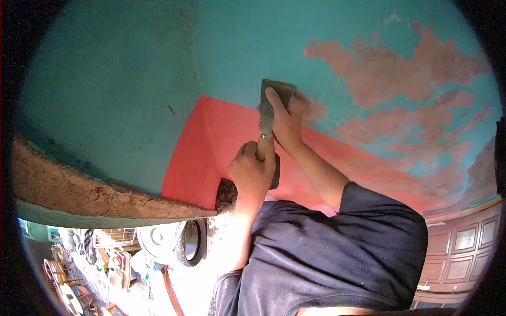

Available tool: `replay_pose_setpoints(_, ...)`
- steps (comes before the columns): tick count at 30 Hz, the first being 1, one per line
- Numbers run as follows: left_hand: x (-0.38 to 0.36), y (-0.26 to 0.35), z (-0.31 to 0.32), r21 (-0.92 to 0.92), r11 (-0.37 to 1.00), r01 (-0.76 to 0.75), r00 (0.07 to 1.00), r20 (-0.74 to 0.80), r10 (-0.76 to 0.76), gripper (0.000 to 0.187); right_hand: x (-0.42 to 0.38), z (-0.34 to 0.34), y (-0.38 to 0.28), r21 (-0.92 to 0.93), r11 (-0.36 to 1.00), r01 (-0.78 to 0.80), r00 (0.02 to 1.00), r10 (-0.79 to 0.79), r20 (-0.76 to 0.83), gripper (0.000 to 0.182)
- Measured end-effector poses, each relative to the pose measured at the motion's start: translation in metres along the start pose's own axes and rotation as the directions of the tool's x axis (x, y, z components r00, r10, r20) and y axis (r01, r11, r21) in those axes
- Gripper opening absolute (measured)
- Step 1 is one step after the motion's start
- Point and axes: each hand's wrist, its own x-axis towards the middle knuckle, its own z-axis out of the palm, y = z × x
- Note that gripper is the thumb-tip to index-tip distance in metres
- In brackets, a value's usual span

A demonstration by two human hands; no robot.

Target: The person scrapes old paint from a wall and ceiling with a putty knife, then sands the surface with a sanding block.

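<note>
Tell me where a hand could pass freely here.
Probably over the green wall, bordered by the red patch and rough ledge, or the blotchy paint beyond the right hand. Crowded: around the scraper and left hand; lower left, among chairs and tyre.

The single view comes from the wearer's head, facing forward and down past the dark shirt [337,247] onto the painted wall [237,47]. It sits close, about arm's reach, with the left hand [253,169], right hand [287,118] and scraper [268,113] near its middle. The wide, round frame bends toward dark corners, taking in paneled doors [458,253] at right; the glaring lower left is hard to read.
</note>
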Motion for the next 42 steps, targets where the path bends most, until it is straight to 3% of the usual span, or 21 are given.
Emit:
replay_pose_setpoints(1, -0.005, -0.002, 0.000, 0.028, 0.999, -0.027, 1.000, 0.012, 0.027, 0.045, 0.000, -0.004, 0.007, -0.140, 0.980, 0.141, 0.989, -0.145, -0.022, 0.020)
replay_pose_setpoints(2, -0.010, -0.002, 0.001, 0.033, 0.999, -0.033, 0.999, 0.003, 0.033, 0.045, -0.004, -0.005, 0.009, -0.132, 0.980, 0.149, 0.988, -0.153, -0.018, 0.020)
replay_pose_setpoints(4, -0.015, 0.001, 0.002, -0.008, 1.000, 0.027, 0.997, 0.075, -0.026, 0.045, -0.013, -0.004, 0.005, 0.045, 0.999, 0.012, 0.994, -0.007, -0.108, 0.018)
replay_pose_setpoints(8, 0.004, 0.008, -0.015, 0.004, 1.000, -0.008, 0.999, 0.034, 0.008, 0.045, -0.009, 0.003, -0.005, 0.037, 0.999, -0.008, 0.995, 0.012, -0.095, 0.018)
replay_pose_setpoints(10, -0.002, 0.004, -0.011, 0.012, 0.999, -0.040, 0.999, 0.012, 0.040, 0.044, -0.005, 0.003, 0.007, -0.078, 0.984, 0.163, 0.977, -0.172, -0.127, 0.020)
replay_pose_setpoints(11, -0.008, 0.004, -0.007, 0.003, 1.000, -0.016, 0.999, 0.041, 0.016, 0.045, -0.012, 0.000, 0.010, 0.073, 0.997, 0.018, 0.987, -0.006, -0.158, 0.019)
replay_pose_setpoints(14, -0.003, 0.003, -0.005, -0.002, 1.000, 0.004, 0.998, 0.064, -0.003, 0.045, 0.000, -0.004, 0.010, -0.077, 0.985, 0.157, 0.984, -0.163, -0.074, 0.019)
replay_pose_setpoints(15, 0.004, 0.004, -0.012, -0.037, 0.999, 0.019, 0.998, 0.059, -0.017, 0.047, -0.004, -0.004, 0.009, -0.088, 0.986, 0.139, 0.986, -0.146, -0.079, 0.019)
replay_pose_setpoints(17, 0.007, 0.010, -0.020, -0.032, 0.999, 0.034, 0.998, 0.063, -0.032, 0.048, -0.005, 0.005, -0.002, 0.047, 0.998, -0.042, 0.994, 0.047, -0.096, 0.019)
replay_pose_setpoints(18, 0.000, 0.009, -0.018, -0.029, 0.999, 0.033, 0.998, 0.054, -0.032, 0.048, -0.007, 0.005, 0.000, 0.051, 0.998, -0.039, 0.995, 0.043, -0.089, 0.019)
replay_pose_setpoints(21, -0.011, 0.002, -0.001, 0.000, 1.000, 0.023, 0.996, 0.090, -0.023, 0.045, -0.007, 0.002, 0.000, -0.006, 0.999, 0.052, 0.983, -0.052, -0.173, 0.020)
replay_pose_setpoints(23, 0.005, 0.006, -0.010, -0.017, 1.000, 0.026, 0.998, 0.063, -0.025, 0.045, -0.001, 0.002, -0.008, -0.171, 0.981, 0.096, 0.993, -0.106, -0.046, 0.020)
replay_pose_setpoints(24, 0.007, 0.007, -0.013, -0.030, 0.999, 0.017, 0.999, 0.035, -0.016, 0.046, -0.004, 0.000, -0.001, -0.179, 0.981, 0.080, 0.994, -0.091, -0.057, 0.020)
replay_pose_setpoints(26, -0.002, 0.004, -0.010, -0.035, 0.999, 0.026, 0.998, 0.052, -0.024, 0.046, 0.001, 0.003, 0.012, -0.043, 0.997, 0.066, 0.992, -0.071, -0.101, 0.024)
replay_pose_setpoints(28, -0.004, 0.001, -0.009, -0.032, 0.999, 0.024, 0.998, 0.057, -0.022, 0.047, -0.008, 0.004, 0.006, -0.075, 0.986, 0.148, 0.981, -0.156, -0.112, 0.023)
replay_pose_setpoints(30, -0.004, 0.003, -0.010, -0.010, 1.000, 0.003, 0.998, 0.066, -0.002, 0.047, -0.012, 0.005, 0.001, 0.028, 0.999, 0.031, 0.989, -0.027, -0.142, 0.022)
replay_pose_setpoints(34, 0.001, 0.001, -0.022, -0.045, 0.996, 0.073, 0.990, 0.123, -0.067, 0.047, -0.011, 0.006, 0.004, 0.037, 0.999, -0.014, 0.998, 0.016, -0.057, 0.023)
replay_pose_setpoints(36, -0.004, 0.001, -0.017, -0.007, 1.000, 0.008, 0.996, 0.085, -0.007, 0.048, -0.014, 0.007, 0.005, 0.044, 0.998, 0.040, 0.987, -0.033, -0.158, 0.021)
replay_pose_setpoints(40, -0.001, 0.003, -0.019, -0.016, 0.999, 0.038, 0.997, 0.062, -0.037, 0.049, -0.008, 0.006, 0.006, -0.032, 0.998, 0.056, 0.992, -0.059, -0.110, 0.020)
replay_pose_setpoints(42, 0.004, 0.005, -0.027, -0.033, 0.998, 0.054, 0.995, 0.088, -0.051, 0.050, -0.007, 0.008, 0.012, 0.061, 0.998, 0.001, 0.995, 0.005, -0.104, 0.017)
